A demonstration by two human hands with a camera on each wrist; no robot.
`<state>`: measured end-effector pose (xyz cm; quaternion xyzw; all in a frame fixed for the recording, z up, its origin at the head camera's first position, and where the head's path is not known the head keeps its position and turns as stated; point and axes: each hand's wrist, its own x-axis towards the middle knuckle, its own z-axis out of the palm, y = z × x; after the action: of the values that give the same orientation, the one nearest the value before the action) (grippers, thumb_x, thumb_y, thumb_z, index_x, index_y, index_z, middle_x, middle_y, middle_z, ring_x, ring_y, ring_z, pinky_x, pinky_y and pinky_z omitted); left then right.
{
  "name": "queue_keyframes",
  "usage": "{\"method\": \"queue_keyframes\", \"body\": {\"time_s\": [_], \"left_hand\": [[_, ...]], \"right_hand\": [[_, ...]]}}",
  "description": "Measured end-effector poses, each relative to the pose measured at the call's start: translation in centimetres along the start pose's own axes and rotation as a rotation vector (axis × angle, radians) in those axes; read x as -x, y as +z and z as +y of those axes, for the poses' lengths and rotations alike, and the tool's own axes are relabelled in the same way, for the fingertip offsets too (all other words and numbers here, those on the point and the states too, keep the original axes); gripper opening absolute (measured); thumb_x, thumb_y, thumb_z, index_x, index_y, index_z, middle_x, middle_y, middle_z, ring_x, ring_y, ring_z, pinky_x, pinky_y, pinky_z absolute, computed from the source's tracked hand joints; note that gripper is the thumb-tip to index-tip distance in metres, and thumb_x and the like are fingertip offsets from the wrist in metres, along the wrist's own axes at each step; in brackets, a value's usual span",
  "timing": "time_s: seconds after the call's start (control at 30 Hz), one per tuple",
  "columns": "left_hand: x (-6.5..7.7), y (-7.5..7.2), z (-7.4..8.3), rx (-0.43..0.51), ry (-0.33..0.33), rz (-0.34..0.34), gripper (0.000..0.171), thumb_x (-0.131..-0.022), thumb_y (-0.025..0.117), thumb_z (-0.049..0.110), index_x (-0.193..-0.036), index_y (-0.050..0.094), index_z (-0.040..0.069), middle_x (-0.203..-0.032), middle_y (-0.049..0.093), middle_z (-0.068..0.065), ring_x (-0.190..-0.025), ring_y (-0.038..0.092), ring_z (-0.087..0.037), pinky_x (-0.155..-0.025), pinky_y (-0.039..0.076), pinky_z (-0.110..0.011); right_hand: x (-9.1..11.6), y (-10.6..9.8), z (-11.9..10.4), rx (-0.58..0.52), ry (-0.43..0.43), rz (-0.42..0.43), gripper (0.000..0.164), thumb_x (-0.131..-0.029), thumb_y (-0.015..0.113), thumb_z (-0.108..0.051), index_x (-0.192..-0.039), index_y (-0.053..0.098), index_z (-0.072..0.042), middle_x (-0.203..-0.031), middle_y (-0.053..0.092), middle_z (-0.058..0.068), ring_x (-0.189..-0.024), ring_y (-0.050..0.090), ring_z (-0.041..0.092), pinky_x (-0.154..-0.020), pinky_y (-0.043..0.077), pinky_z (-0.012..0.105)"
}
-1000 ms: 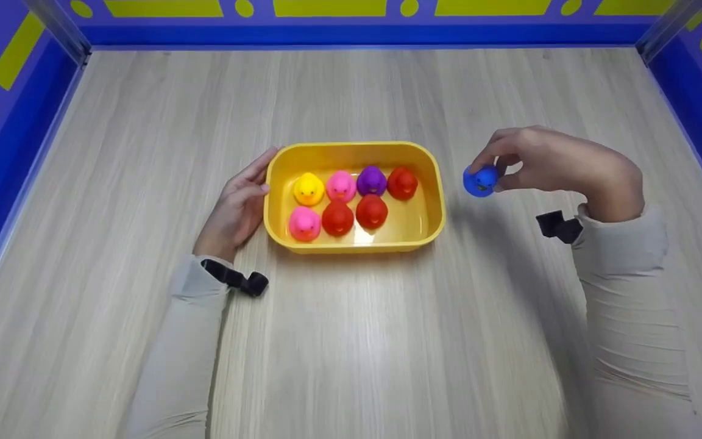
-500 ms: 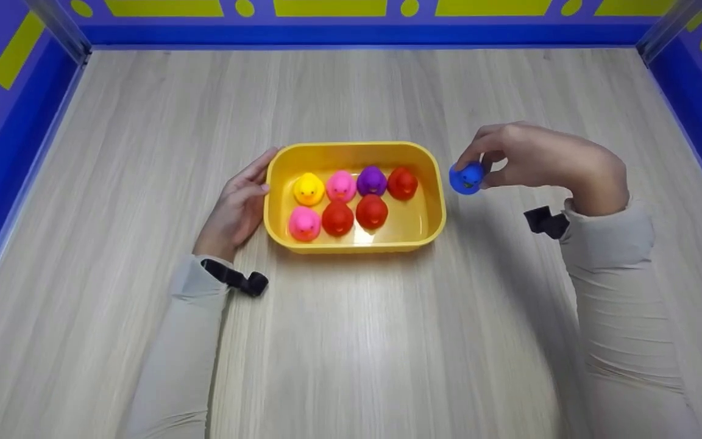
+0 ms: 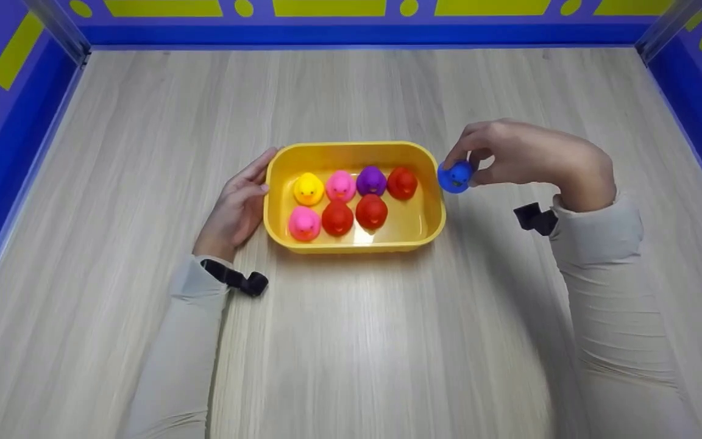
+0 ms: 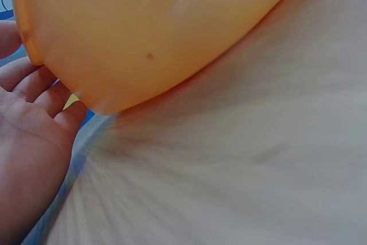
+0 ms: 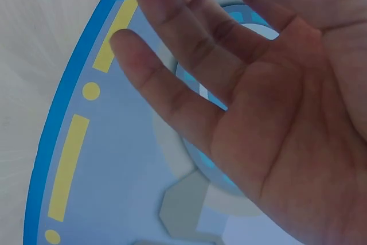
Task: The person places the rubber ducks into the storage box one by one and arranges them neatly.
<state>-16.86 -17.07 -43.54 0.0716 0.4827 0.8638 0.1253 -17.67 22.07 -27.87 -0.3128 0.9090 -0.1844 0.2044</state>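
A yellow plastic tub (image 3: 357, 247) stands mid-table with several toy ducks inside: a yellow duck (image 3: 308, 189), pink, red and a purple duck (image 3: 372, 182). My left hand (image 3: 233, 210) rests against the tub's outer left side, fingers fairly straight along the wall and thumb at the rim. The left wrist view shows those fingers touching the tub's wall (image 4: 149, 55). Thumb and fingers of my right hand (image 3: 509, 152) pinch a blue duck (image 3: 456, 177), which overlaps the tub's right rim in the head view. Only part of this duck shows in the right wrist view.
Light wood-grain tabletop (image 3: 351, 341) surrounds the tub. Blue and purple panels with yellow shapes border it, including the back panel (image 3: 357, 35). A black strap (image 3: 235, 277) sits on the left wrist and another strap (image 3: 535, 219) on the right.
My right hand has moved left with the blue duck, from beside the tub up to its right rim. My left hand, the tub and the ducks inside have stayed put.
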Motion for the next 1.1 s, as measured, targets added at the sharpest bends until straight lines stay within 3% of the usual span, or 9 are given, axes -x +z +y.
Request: {"method": "queue_keyframes", "body": {"time_s": [0.53,0.8,1.1], "left_hand": [[0.0,0.1,0.0,0.009,0.006,0.012,0.063,-0.088,0.035,-0.011,-0.149,0.023,-0.004,-0.158,0.025,-0.016,-0.146,0.025,-0.024,-0.120,0.023,-0.033],[0.0,0.1,0.0,0.020,0.016,-0.010,0.062,-0.088,0.033,-0.011,-0.149,0.022,-0.005,-0.159,0.022,-0.017,-0.147,0.022,-0.025,-0.121,0.020,-0.035],[0.0,0.0,-0.1,0.018,0.012,-0.005,0.063,-0.088,0.033,-0.011,-0.149,0.022,-0.005,-0.158,0.024,-0.018,-0.146,0.024,-0.025,-0.120,0.023,-0.034]], "right_hand": [[-1.4,0.3,-0.8,0.018,-0.031,-0.004,0.024,-0.084,0.071,-0.007,-0.108,0.073,-0.012,-0.104,0.067,0.000,-0.094,0.062,0.017,-0.086,0.056,0.036],[-2.1,0.3,-1.4,0.024,-0.033,-0.045,0.024,-0.084,0.071,-0.007,-0.108,0.072,-0.009,-0.105,0.066,0.003,-0.094,0.063,0.018,-0.086,0.056,0.035],[-3.3,0.6,-2.0,0.102,-0.021,-0.103,0.023,-0.084,0.072,-0.008,-0.107,0.073,-0.011,-0.106,0.066,0.005,-0.096,0.061,0.022,-0.087,0.056,0.037]]}}
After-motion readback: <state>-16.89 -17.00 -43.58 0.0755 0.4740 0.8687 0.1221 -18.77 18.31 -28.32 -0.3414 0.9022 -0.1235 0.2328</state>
